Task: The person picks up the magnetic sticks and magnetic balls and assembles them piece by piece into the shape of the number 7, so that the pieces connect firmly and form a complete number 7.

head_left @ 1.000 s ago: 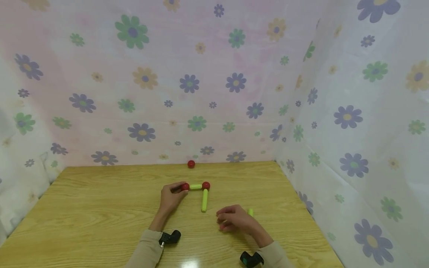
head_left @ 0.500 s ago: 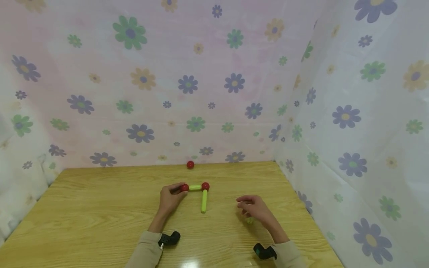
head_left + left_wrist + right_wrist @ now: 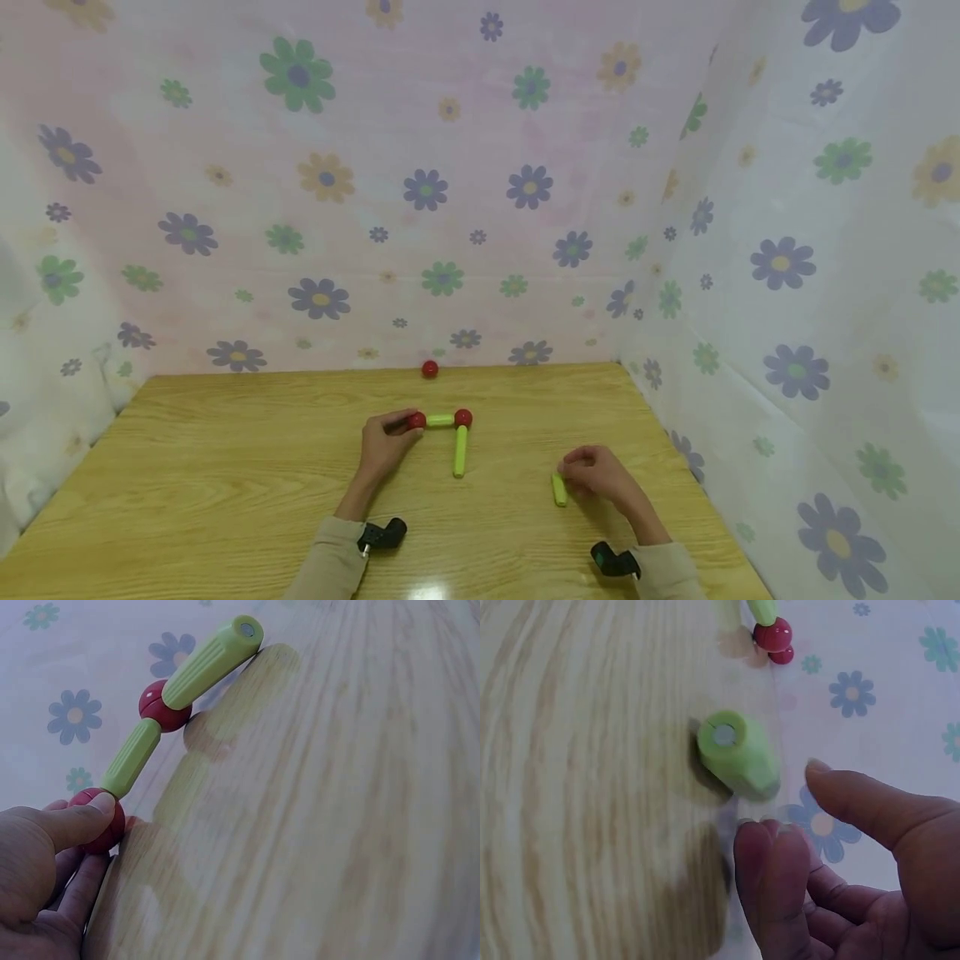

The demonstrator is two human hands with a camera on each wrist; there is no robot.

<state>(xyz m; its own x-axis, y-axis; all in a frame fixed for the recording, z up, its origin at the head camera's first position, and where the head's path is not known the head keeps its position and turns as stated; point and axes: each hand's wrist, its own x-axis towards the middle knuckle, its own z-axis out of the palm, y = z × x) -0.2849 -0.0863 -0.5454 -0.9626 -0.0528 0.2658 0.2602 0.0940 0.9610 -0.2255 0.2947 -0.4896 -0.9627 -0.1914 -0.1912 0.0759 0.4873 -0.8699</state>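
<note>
My left hand [image 3: 382, 446] pinches a red magnetic ball [image 3: 105, 829] between thumb and fingers. A short green magnetic rod [image 3: 131, 759] joins that ball to a second red ball [image 3: 463, 418], and from there a longer-looking green rod [image 3: 461, 452] extends toward me, its free end showing a metal disc in the left wrist view. Over on the right, my right hand [image 3: 600, 475] is beside a loose green rod [image 3: 559, 490] lying on the table. In the right wrist view its thumb stands apart from its fingertips [image 3: 754, 844], with the loose rod [image 3: 739, 754] just beyond them.
A single red ball [image 3: 430, 369] sits at the back edge of the wooden table [image 3: 262, 467]. Flower-patterned cloth [image 3: 420, 233] hangs behind the table and along its sides. A black wrist camera [image 3: 386, 534] is strapped at the left sleeve, another [image 3: 613, 560] at the right.
My right hand has moved rightward from near the joined rods, passing over the loose green rod to its right side, so the rod now shows. My left hand keeps hold of the ball.
</note>
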